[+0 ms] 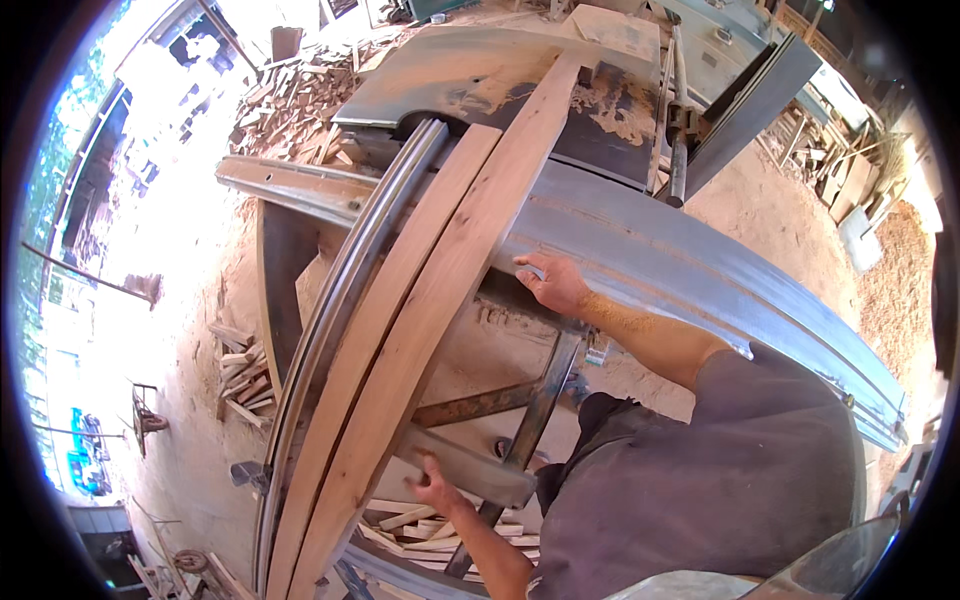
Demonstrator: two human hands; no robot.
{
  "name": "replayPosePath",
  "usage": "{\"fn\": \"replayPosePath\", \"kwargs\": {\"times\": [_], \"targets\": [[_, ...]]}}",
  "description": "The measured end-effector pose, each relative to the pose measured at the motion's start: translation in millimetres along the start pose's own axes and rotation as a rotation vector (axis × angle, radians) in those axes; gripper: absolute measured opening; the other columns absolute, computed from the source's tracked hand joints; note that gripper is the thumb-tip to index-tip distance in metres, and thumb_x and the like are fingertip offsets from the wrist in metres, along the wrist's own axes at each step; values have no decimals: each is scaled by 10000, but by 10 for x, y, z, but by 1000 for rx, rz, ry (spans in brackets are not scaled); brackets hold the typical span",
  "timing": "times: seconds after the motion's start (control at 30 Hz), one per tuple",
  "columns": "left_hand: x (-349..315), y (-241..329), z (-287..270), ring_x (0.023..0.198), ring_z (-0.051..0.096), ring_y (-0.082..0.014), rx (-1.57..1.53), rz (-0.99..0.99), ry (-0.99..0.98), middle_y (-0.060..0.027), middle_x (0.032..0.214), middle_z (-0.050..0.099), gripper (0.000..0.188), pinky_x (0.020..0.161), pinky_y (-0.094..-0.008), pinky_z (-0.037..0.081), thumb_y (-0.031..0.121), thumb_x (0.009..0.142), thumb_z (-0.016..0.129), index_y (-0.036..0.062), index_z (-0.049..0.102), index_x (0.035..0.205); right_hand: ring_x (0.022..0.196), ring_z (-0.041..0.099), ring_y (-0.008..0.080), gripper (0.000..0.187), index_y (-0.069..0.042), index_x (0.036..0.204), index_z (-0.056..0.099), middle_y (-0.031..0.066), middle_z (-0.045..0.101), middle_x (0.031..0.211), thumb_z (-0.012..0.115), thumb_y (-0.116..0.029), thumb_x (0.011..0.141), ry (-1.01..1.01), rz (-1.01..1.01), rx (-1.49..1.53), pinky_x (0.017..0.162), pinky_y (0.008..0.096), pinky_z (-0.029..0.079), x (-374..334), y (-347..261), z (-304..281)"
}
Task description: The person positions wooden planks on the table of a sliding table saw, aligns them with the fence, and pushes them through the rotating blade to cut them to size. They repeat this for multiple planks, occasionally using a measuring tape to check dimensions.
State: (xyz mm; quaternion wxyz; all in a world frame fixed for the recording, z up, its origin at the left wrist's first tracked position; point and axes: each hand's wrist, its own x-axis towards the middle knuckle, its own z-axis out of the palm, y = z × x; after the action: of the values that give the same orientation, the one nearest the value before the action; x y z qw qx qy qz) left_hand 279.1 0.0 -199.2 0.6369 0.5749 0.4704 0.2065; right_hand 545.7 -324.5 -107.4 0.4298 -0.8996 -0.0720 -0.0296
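Two long pale wooden boards (425,275) lie side by side, a thin dark gap between them, across a grey metal machine table (640,225). My right hand (557,287) is just right of the nearer board, by the table's edge, its fingers loosely bent and apart, holding nothing I can see. Lower down, my left hand (437,488) is beside the same board, close to a grey metal beam (475,470). Its fingers are apart, with nothing visible in them. Whether either hand touches metal or wood is hard to tell. Sawdust coats my right forearm.
A metal rail (350,270) runs along the boards' left side. Beyond lies a dusty, dark-stained metal plate (480,75); an upright grey panel (755,115) stands at the far right. Wood offcuts (290,105) are heaped behind, with more stacked pieces (243,375) on the left floor.
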Motion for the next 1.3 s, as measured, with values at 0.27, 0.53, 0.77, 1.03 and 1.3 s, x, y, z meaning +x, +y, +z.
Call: {"fn": "replayPosePath", "kwargs": {"times": [0.27, 0.53, 0.77, 1.03, 1.3], "targets": [[77, -87, 261, 1032, 630, -281, 284, -26, 54, -169, 1225, 660, 666, 915, -389, 508, 342, 872, 795, -66, 555, 1341, 1274, 562, 348, 361, -1, 1195, 658, 158, 649, 1289, 662, -228, 914, 104, -647, -213, 1114, 468, 413, 970, 528, 112], [-26, -95, 249, 1082, 626, -301, 342, -64, 179, -193, 1281, 643, 663, 940, -381, 493, 349, 929, 726, -65, 516, 1402, 1275, 571, 330, 363, 8, 1118, 699, 166, 667, 1261, 695, -223, 838, 150, -728, -225, 1141, 486, 383, 1453, 415, 478], [-139, -87, 204, 1104, 629, -328, 342, -78, 227, -223, 1310, 632, 578, 967, -397, 489, 334, 1000, 615, -58, 515, 1413, 1250, 591, 331, 336, 9, 1083, 717, 169, 683, 1231, 695, -190, 812, 142, -692, -215, 1122, 502, 396, 1414, 331, 418], [-122, -535, -179, 1115, 612, -341, 365, -71, 209, -244, 1298, 624, 569, 981, -400, 481, 405, 1039, 528, -63, 544, 1362, 1262, 598, 327, 335, -1, 1084, 724, 164, 684, 1242, 687, -181, 804, 122, -634, -212, 1143, 503, 386, 1423, 314, 351], [-247, -409, -143, 1122, 608, -343, 436, -81, 235, -267, 1302, 604, 627, 972, -412, 486, 445, 1037, 515, -84, 513, 1373, 1262, 599, 315, 349, -10, 1087, 728, 158, 684, 1242, 690, -189, 790, 122, -622, -186, 1150, 498, 372, 1447, 288, 392]]}}
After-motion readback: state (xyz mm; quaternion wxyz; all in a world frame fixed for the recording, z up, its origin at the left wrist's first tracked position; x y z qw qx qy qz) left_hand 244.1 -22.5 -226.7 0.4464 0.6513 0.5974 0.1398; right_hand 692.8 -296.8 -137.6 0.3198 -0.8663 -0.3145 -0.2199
